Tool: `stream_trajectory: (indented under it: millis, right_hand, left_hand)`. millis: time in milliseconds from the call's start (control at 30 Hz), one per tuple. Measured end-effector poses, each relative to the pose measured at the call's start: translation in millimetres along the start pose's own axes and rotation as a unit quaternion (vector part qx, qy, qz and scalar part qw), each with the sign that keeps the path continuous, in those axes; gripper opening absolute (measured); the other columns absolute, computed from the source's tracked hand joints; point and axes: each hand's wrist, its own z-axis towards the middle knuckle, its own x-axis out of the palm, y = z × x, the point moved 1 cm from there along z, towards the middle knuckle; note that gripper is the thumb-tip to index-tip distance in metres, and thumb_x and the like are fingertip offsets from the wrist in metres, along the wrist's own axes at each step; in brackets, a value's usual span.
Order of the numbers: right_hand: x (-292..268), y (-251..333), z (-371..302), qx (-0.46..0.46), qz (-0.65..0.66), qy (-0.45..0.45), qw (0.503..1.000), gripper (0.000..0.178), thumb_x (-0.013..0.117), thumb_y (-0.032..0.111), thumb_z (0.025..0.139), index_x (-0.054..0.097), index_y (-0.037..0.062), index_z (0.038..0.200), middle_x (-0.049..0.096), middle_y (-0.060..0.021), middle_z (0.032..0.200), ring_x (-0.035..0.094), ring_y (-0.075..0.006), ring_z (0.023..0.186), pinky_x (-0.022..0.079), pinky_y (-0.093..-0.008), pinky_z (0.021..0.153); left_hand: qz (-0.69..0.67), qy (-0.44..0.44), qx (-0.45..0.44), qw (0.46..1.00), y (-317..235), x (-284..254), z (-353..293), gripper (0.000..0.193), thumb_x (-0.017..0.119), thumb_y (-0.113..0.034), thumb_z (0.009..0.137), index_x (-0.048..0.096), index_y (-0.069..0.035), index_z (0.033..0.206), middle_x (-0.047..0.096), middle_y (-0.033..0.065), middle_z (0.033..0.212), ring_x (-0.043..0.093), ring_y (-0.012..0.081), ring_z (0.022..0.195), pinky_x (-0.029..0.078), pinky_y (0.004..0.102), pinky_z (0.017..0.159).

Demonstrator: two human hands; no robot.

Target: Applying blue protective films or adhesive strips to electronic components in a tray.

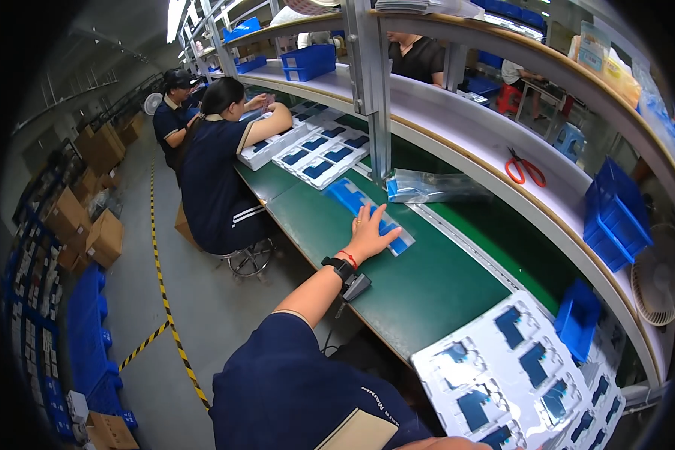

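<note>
My left hand (pixel 370 234) reaches out over the green bench and rests on a flat blue and clear plastic strip (pixel 346 193). Its fingers are stretched out and spread across the strip, and part of the strip is hidden under them. Only a sliver of skin shows at the lower edge beside the near tray, probably my right hand or arm (pixel 446 445); its fingers are hidden. That white moulded tray (pixel 451 381) holds several dark, flat parts (pixel 508 328) in its pockets and lies tilted at the bench's near right end.
Behind the strip, a clear plastic bag (pixel 435 186) lies by a metal post (pixel 379 135). Red-handled cutters (pixel 525 169) and a blue bin (pixel 616 214) sit on the shelf. Further left, a co-worker (pixel 221 165) sits near more filled trays (pixel 321 154).
</note>
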Motion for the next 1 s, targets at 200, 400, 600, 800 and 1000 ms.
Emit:
stream_trajectory:
  millis: [200, 400, 600, 800, 1000]
  right_hand:
    - [-70, -19, 41, -0.195, -0.153, -0.075, 0.966, 0.048, 0.058, 0.003, 0.073, 0.05, -0.0061, 0.12, 0.058, -0.0209, 0.11, 0.057, -0.0298, 0.096, 0.044, -0.042, 0.086]
    - [-151, -14, -89, -0.129, -0.148, -0.449, 0.872, 0.04, 0.049, 0.013, 0.084, 0.05, -0.0067, 0.118, 0.055, -0.0153, 0.115, 0.054, -0.0216, 0.102, 0.041, -0.0302, 0.09]
    - [-184, -5, -42, -0.08, 0.236, -0.43, 0.868, 0.041, 0.045, 0.003, 0.083, 0.045, -0.007, 0.123, 0.056, -0.0169, 0.115, 0.058, -0.0246, 0.101, 0.046, -0.0336, 0.088]
    - [-201, -15, -40, -0.112, 0.169, -0.439, 0.875, 0.042, 0.046, 0.003, 0.085, 0.042, -0.0075, 0.125, 0.055, -0.0172, 0.118, 0.057, -0.0253, 0.104, 0.045, -0.0339, 0.091]
    - [-190, -11, 14, -0.025, 0.0, -0.463, 0.886, 0.064, 0.051, 0.011, 0.083, 0.024, -0.0096, 0.138, 0.037, -0.0265, 0.136, 0.043, -0.0346, 0.122, 0.033, -0.0377, 0.103]
  left_hand:
    - [0.032, -0.092, 0.106, 0.99, -44, 9, 1, 0.067, 0.068, -0.045, 0.077, 0.048, -0.007, 0.129, 0.035, 0.0296, 0.137, 0.029, 0.0457, 0.129, 0.025, 0.0526, 0.105]
    - [-0.014, -0.043, 0.264, 0.963, -133, 5, -20, 0.048, 0.072, -0.025, 0.077, 0.057, 0.0, 0.115, 0.044, 0.0273, 0.129, 0.039, 0.0428, 0.122, 0.032, 0.047, 0.103]
    - [-0.05, 0.166, 0.331, 0.928, -237, 32, -71, 0.038, 0.071, -0.019, 0.076, 0.062, -0.004, 0.11, 0.043, 0.0235, 0.133, 0.041, 0.0403, 0.123, 0.035, 0.0446, 0.102]
    - [-0.108, 0.335, 0.496, 0.793, -317, 67, -103, 0.039, 0.07, -0.023, 0.078, 0.061, -0.006, 0.113, 0.046, 0.0224, 0.13, 0.041, 0.0394, 0.124, 0.035, 0.0439, 0.103]
    - [-0.13, 0.385, 0.567, 0.716, -374, 132, -109, 0.053, 0.066, -0.025, 0.081, 0.05, -0.003, 0.126, 0.044, 0.0224, 0.133, 0.037, 0.0383, 0.128, 0.033, 0.0439, 0.106]
